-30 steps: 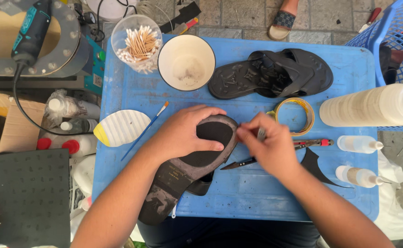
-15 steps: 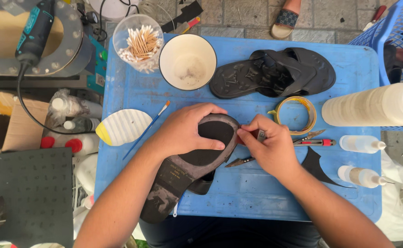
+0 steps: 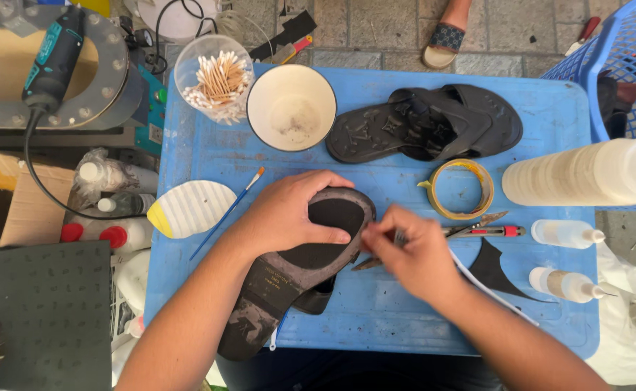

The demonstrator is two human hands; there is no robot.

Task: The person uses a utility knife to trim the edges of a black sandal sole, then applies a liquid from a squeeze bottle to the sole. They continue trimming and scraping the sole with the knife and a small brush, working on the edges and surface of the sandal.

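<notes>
Lying sole-up, the worn black rubber-soled sandal (image 3: pixel 296 271) is pressed down by the left hand (image 3: pixel 289 213); its heel edge is pinched by the right hand (image 3: pixel 412 253), fingers curled.

Shoe-repair street stall: blue plastic table (image 3: pixel 550 108), rotary tool (image 3: pixel 53 61), glue bottles (image 3: pixel 564 233), paving stones.

On the table's (image 3: pixel 405 326) right edge lay a large translucent plastic bottle (image 3: pixel 586 174) on its side, cream-coloured. Below it lay two small clear squeeze bottles (image 3: pixel 566 233), white-capped. Left of the table stood bottles with red caps (image 3: pixel 101 235) among wrapped ones. The upturned sole (image 3: pixel 289 275) bore a small pale stamped label (image 3: pixel 269 284).
</notes>
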